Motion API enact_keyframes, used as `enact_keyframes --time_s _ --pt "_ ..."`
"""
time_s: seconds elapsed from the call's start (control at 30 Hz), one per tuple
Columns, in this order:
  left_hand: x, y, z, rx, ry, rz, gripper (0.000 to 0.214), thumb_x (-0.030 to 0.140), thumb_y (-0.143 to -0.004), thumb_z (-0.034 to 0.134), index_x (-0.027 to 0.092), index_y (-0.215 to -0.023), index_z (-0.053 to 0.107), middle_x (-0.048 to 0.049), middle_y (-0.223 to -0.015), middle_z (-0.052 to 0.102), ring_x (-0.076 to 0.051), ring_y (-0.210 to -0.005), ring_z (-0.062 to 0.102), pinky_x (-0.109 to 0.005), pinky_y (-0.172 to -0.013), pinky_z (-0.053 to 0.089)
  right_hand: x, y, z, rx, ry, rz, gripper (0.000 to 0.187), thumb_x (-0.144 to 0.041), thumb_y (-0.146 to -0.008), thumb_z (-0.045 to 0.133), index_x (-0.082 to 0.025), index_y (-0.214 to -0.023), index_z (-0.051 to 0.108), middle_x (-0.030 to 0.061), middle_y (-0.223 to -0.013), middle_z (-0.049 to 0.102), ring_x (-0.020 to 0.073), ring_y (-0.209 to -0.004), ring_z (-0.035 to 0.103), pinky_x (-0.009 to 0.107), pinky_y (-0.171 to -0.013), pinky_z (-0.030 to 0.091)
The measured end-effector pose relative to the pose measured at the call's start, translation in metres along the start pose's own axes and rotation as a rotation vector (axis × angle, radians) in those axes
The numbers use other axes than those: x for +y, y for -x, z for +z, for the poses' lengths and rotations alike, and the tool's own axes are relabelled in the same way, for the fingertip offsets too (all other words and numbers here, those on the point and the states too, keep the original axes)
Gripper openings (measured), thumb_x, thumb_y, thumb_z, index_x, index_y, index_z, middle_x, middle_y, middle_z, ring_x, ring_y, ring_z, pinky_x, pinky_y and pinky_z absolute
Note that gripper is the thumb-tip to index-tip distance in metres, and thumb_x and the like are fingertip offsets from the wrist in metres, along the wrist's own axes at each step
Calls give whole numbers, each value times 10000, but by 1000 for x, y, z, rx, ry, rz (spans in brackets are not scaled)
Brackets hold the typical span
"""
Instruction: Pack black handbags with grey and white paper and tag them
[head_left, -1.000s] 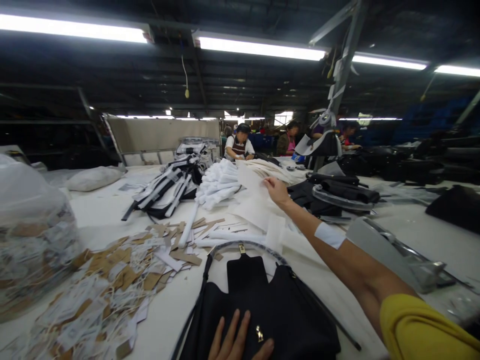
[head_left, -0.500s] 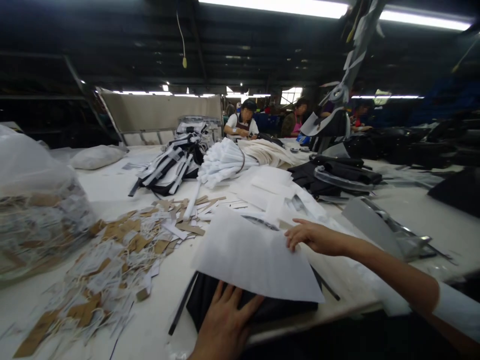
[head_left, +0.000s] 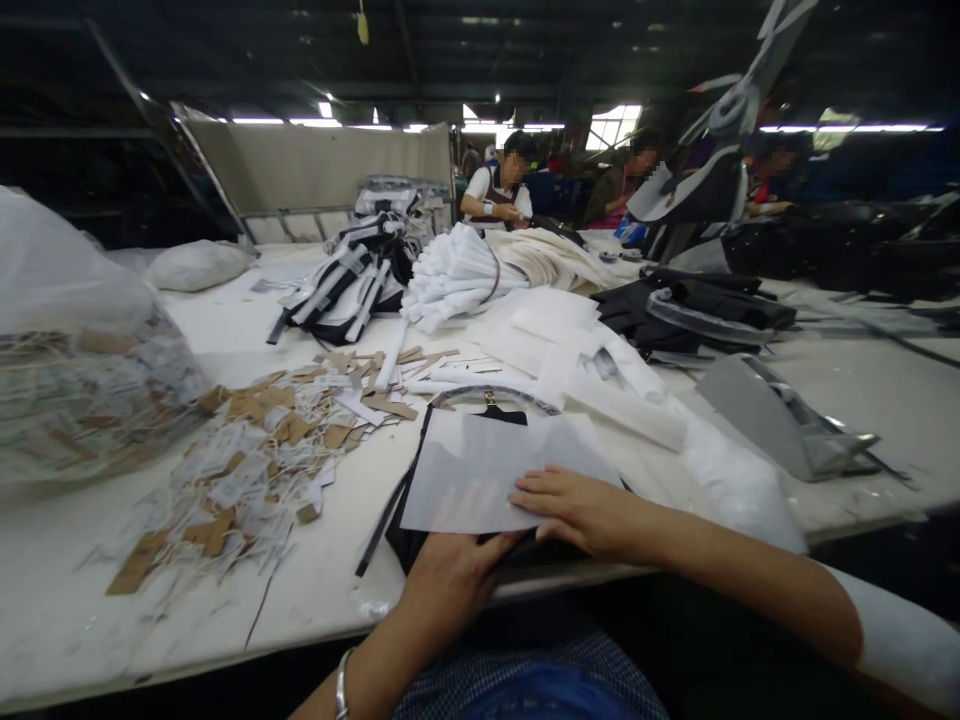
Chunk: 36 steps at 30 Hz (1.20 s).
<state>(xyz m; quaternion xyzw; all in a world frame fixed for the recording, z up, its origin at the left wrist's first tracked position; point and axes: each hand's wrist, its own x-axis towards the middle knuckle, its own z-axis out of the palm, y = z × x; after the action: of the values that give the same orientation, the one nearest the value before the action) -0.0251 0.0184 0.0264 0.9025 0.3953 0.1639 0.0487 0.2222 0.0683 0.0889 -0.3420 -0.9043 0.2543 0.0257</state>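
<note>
A black bag (head_left: 406, 540) lies on the table at its front edge, its plastic-wrapped handle (head_left: 517, 395) and a small gold buckle (head_left: 489, 397) pointing away from me. Over the bag rests a thin white translucent sheet (head_left: 465, 455). My left hand (head_left: 454, 560) is flat on the bag with its fingers under the sheet, spread and faintly visible through it. On top of the sheet lies my right hand (head_left: 574, 508), fingers stretched out and pointing left. A black strap (head_left: 379, 530) sticks out at the bag's left side.
Cardboard tags with strings (head_left: 255, 450) are heaped on the left, beside a clear plastic bag full of tags (head_left: 90, 370). Behind are white foam rolls (head_left: 457, 275), stacked white sheets (head_left: 547, 330) and black bags (head_left: 697, 310). A co-worker (head_left: 499, 185) sits across the table.
The sheet has come down flat onto the bag, covering my left fingers. My right hand has moved from the sheet's raised right edge down onto its top. The view has tilted downward.
</note>
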Motion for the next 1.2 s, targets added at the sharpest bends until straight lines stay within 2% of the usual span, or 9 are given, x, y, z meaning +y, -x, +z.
enact_keyframes --time_s 0.1,0.23,0.4,0.53,0.73,0.83,0.93,1.07,1.2 --pt "-1 -1 -3 -42 -3 -18 675 244 -920 603 435 -1499 313 -58 -1408 552 -252 -1202 584 -438 -1026 461 10 -2 -16 52 -150 81 406 -352 -1009 406 -238 -1342 609 54 -1336 639 221 -1235 595 380 -1089 431" --pt "-4 -3 -5 -45 -49 23 679 348 -920 629 478 -1492 287 -91 -1561 358 -346 -1418 357 -588 -1111 319 11 -6 -28 210 -300 194 426 -444 -1011 375 -237 -1185 704 34 -1145 736 226 -1072 679 372 -985 508" --pt "-6 -1 -3 -45 -4 39 685 273 -925 615 436 -1505 289 -73 -1515 435 -292 -1368 439 -505 -1111 363 4 -3 -7 149 -266 12 400 -384 -1013 405 -233 -1315 619 49 -1368 615 198 -1310 528 385 -1139 377" --pt "-4 0 -1 -54 6 45 718 218 -917 600 399 -1524 262 -61 -1522 439 -276 -1331 488 -475 -1105 387 5 1 7 150 -114 -7 591 -305 -908 586 -216 -1476 446 97 -1469 512 233 -1355 480 409 -1135 389" --pt "-7 -4 -5 -41 -59 35 692 278 -914 632 440 -1499 300 -87 -1596 303 -327 -1446 317 -583 -1139 290 2 -17 -2 479 4 192 478 -93 -914 385 -212 -1326 596 73 -1286 666 204 -1161 636 371 -1018 501" --pt "-8 3 -8 -31 -77 51 716 242 -880 652 420 -1494 328 -94 -1580 341 -323 -1449 314 -591 -1132 305 -6 -27 -6 375 138 144 536 -53 -892 383 -184 -1394 517 109 -1336 621 219 -1156 622 360 -956 523" --pt "-3 3 4 84 -128 75 590 166 -844 582 338 -1404 515 -89 -1458 523 -277 -1318 513 -492 -1056 443 -10 -34 -5 181 182 34 402 -96 -874 498 -208 -1231 647 71 -1180 697 209 -1056 653 306 -883 528" --pt "13 -66 50 411 -164 -124 451 124 -798 318 96 -905 756 -163 -1013 747 -245 -877 713 -406 -722 586 -1 -45 -6 25 246 -74 283 -144 -843 617 -264 -1073 731 -4 -1063 725 160 -997 660 203 -818 497" --pt "43 -180 77 451 -86 -56 427 165 -687 485 122 -1009 762 -167 -959 755 -371 -788 722 -552 -639 573 9 -59 -21 -118 300 -269 280 -68 -857 593 -203 -1064 725 6 -1097 717 138 -1012 653 168 -768 473"
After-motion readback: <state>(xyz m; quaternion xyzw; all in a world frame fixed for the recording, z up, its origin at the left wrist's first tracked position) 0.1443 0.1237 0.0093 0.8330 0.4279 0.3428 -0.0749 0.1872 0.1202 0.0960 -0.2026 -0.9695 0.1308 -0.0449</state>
